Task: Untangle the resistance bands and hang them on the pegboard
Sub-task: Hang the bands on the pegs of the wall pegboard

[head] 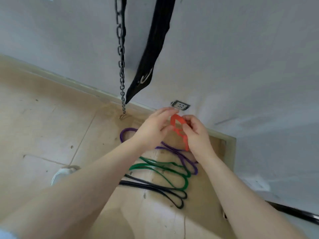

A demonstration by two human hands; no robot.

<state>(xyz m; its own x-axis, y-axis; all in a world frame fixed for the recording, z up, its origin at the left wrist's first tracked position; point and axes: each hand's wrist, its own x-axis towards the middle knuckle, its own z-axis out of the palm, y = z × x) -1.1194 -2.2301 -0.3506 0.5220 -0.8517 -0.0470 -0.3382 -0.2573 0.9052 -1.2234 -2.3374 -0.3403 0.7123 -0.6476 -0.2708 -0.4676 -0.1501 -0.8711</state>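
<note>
Centrally, both the left hand [154, 125] and right hand [196, 133] are pinching the orange band [178, 131] above the purple band [179, 155].

The red band [179, 130] looks like smooth, matt rubber, and so do the purple band [181, 156], green band [165, 171] and black band [155, 187]. They lie on a pale wood board [51, 128], flat, with small dents. The chain [121, 66] is dull grey metal. The black strap [155, 40] looks like cloth.
</note>
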